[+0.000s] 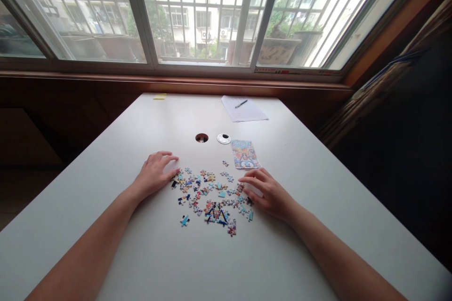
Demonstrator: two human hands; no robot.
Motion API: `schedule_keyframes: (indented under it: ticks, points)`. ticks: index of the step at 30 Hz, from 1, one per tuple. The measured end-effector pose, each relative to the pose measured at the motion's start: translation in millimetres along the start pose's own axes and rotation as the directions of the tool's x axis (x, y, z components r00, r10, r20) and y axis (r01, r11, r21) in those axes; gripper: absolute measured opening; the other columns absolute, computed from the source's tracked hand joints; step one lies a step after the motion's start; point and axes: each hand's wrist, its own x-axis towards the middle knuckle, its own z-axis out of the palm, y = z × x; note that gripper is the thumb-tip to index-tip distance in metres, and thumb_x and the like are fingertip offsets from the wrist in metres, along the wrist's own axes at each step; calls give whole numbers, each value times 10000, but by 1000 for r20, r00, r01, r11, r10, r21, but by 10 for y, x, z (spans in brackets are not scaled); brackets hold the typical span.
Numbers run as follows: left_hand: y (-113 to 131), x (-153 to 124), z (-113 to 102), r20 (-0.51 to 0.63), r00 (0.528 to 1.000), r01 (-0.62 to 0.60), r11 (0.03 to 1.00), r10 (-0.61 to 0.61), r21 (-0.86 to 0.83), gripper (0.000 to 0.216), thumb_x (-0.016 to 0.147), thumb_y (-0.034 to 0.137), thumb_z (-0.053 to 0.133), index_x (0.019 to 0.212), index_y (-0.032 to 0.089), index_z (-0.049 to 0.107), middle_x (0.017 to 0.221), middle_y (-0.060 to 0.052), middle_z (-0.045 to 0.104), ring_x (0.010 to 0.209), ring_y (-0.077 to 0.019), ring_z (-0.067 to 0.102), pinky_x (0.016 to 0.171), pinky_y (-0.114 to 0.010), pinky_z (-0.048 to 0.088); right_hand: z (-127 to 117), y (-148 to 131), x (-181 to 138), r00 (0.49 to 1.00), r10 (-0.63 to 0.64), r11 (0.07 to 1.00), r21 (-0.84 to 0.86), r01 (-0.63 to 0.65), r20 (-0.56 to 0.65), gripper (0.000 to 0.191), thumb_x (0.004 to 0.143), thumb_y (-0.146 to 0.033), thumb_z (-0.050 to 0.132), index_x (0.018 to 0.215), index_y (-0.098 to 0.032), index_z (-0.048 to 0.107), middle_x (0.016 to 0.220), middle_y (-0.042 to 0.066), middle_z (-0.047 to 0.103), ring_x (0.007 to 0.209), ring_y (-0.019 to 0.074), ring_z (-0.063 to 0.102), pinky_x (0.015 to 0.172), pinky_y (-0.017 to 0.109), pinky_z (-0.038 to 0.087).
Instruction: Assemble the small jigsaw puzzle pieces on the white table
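Note:
Loose jigsaw puzzle pieces [221, 194] lie spread over the middle of the white table [158, 254]. At their near side, several joined pieces form a partly assembled section [216, 215] with dark blue lines. My left hand [155, 171] rests at the left edge of the pile, fingers apart, its thumb touching or very close to the outer pieces. On the right side my right hand [266, 193] hovers or rests with its fingers slightly bent and apart, fingertips beside the pieces there. Neither hand visibly holds a piece. A single light blue piece [184, 220] lies apart at the near left.
Beyond my right hand lies a colourful picture sheet [245, 154]. A round hole [201, 138] and a silver ring-shaped cover [223, 138] are farther back. Papers [243, 112] with a pen [241, 103] and a yellow note [160, 97] lie near the far edge, below the window.

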Motion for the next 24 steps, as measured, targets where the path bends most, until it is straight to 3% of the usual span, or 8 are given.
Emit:
schedule_keyframes:
  ticks: [7,24]
  points:
    - [15,-5,0,-5,1000,0,1000,0,10,413,936,570,524,1275,346,599,1365,-39,518,1291,-310,414,1108,-501,340,11,25,-18,998,-8,1000,-25,10,69,416,927,-353,641,1332,-282,583,1220,109,608,1148,292,543,993,499,491]
    - [50,-7,-24,14,1000,19,1000,-19,11,415,940,578,511,1279,354,596,1382,-38,507,1297,-317,413,1098,-510,344,-27,27,-1,1000,-9,998,58,8,17,330,926,-276,639,1255,-295,636,1115,96,650,1052,271,590,929,474,538]
